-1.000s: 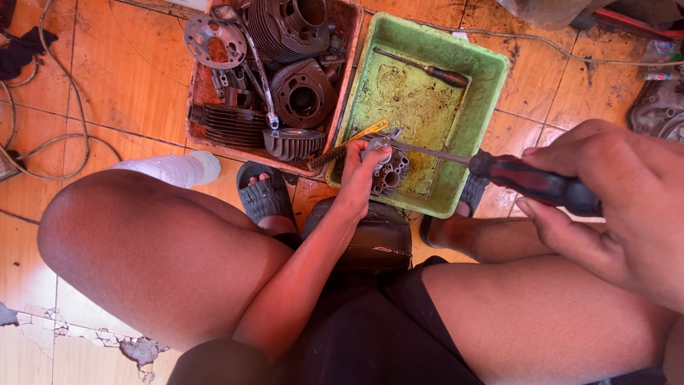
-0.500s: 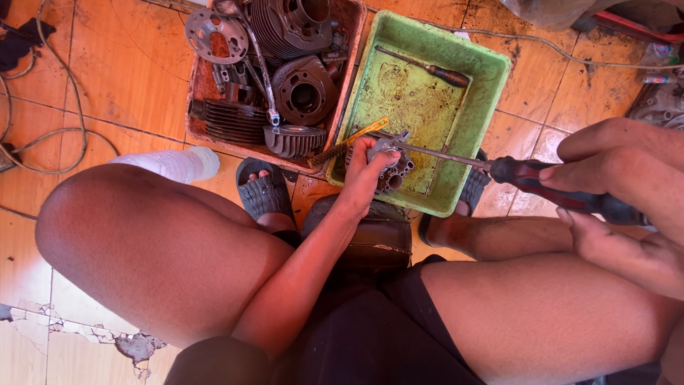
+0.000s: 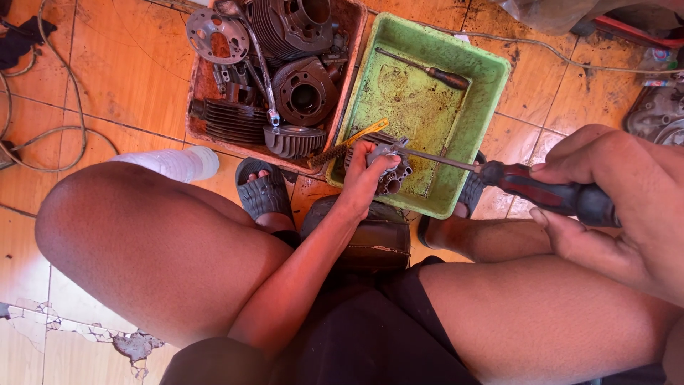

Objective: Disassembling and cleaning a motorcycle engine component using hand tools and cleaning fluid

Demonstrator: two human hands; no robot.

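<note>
1. Head view: left hand [image 3: 367, 175] clamped around a small grey metal engine part [image 3: 390, 171], held over the near edge of the green tray [image 3: 491, 107].
2. Right hand [image 3: 613, 199] wrapped around the red-and-black screwdriver [image 3: 541, 191], now closer to the camera than a second ago, grip reset.
3. Blade tip seated in the part; driving looks under way, not finished.
4. Beside the tray: brown crate [image 3: 203, 139] of cylinders.

Small repair workshop on a tiled floor [image 3: 107, 85]: brown tray [image 3: 203, 135] of greasy engine parts [image 3: 299, 89] at top centre, dirty green tub [image 3: 491, 78] with screwdriver [image 3: 427, 71] beside, loose cables [image 3: 43, 135] at left.
</note>
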